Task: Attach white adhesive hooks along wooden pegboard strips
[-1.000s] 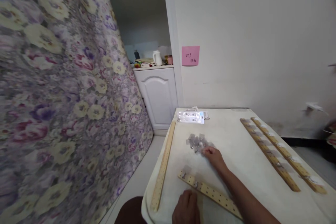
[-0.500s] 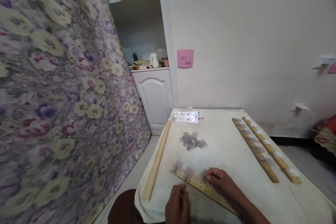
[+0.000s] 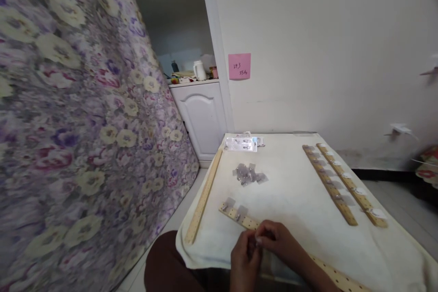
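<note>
My left hand (image 3: 245, 255) and my right hand (image 3: 278, 239) meet in front of me, fingertips pinched together. A small greyish clear plastic piece is between them, mostly hidden by my fingers. Beneath and behind the hands runs a perforated wooden strip (image 3: 247, 222), slanting down to the right. Near its left end, two clear plastic pieces with metal fittings stand on it, one at the tip (image 3: 230, 202) and another (image 3: 241, 212) beside it. Farther back lies a pile of similar clear plastic pieces (image 3: 247, 174).
A bare wooden strip (image 3: 205, 194) lies along the table's left edge. To the right are two filled strips, one with clear pieces (image 3: 330, 187) and one with white round pieces (image 3: 356, 191). Clear packaging (image 3: 240, 144) sits at the back. A floral curtain (image 3: 85, 123) hangs at left.
My right hand has moved left and down, bringing the small clear piece to my left hand. The left hand has shifted slightly right and up, and their fingertips now meet.
</note>
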### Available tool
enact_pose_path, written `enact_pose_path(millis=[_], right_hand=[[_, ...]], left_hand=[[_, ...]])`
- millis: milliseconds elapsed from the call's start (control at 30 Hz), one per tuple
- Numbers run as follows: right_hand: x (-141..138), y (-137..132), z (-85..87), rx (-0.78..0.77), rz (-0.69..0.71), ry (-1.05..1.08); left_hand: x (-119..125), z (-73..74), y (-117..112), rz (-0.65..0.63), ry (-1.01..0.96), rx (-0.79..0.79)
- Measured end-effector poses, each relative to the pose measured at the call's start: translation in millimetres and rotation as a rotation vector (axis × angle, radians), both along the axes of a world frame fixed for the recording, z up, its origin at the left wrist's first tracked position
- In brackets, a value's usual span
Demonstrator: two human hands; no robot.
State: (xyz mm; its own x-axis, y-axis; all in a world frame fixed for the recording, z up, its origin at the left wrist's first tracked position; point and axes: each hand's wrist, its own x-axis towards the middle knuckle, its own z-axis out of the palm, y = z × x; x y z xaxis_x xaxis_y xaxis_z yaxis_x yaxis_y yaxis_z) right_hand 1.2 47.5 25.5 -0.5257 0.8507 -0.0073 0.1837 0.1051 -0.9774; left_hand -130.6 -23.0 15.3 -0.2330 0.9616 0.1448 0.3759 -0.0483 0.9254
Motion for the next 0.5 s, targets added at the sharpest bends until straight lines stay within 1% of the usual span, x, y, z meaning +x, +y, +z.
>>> enact_pose_path(millis=[133, 167, 300, 400, 500], right_hand=[[12, 8, -0.1, 0.113, -0.175, -0.155], [15, 9, -0.8, 0.13, -0.19, -0.188], [16, 11, -5.2, 0.078, -0.116, -0.175], [13, 15, -9.1, 0.057, -0.135, -0.135], [10, 22, -13.1, 0.061, -0.15, -0.109]], left_hand=[[0, -7.5, 2, 0.058, -0.066, -0.054], [0, -9.2, 2, 0.056, -0.091, -0.063], [2, -14.2, 4, 0.045, -0.18, -0.064], [2, -17.2, 5, 0.049, -0.224, -0.071], [-2, -18.3, 5, 0.062, -0.197, -0.07]])
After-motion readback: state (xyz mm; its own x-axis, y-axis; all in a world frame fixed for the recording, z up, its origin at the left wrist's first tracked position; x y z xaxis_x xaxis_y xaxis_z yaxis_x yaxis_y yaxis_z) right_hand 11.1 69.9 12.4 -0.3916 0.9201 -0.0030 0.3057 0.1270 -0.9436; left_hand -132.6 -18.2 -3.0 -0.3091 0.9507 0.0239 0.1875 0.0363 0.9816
